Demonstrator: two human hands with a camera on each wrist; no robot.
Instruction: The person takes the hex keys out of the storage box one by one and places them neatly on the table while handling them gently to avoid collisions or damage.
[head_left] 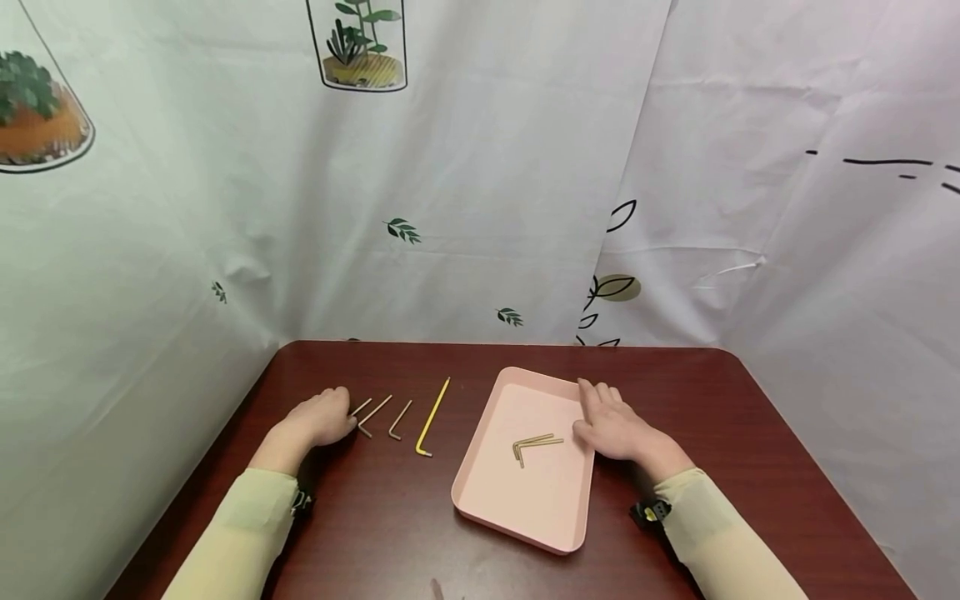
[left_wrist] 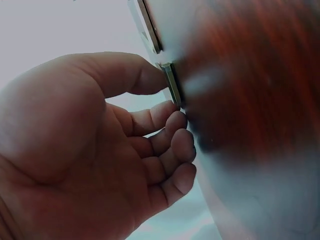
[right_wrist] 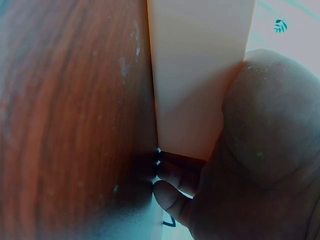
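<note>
Pink and shallow, the tray point(head_left: 525, 510) lay on the desk point(head_left: 390, 517) holding brass-coloured hex keys point(head_left: 537, 441). The right hand's point(head_left: 618, 427) grip clasped its right rim, thumb over the edge. The left hand's point(head_left: 318, 417) grip pinched the leftmost key point(head_left: 362, 407) between thumb and fingertips, near two neighbouring keys point(head_left: 401, 417) and a yellow key point(head_left: 432, 416). Good handling probably called for a firm pinch on that thin metal, a straight lift clear of its neighbours, and a steady tray.
</note>
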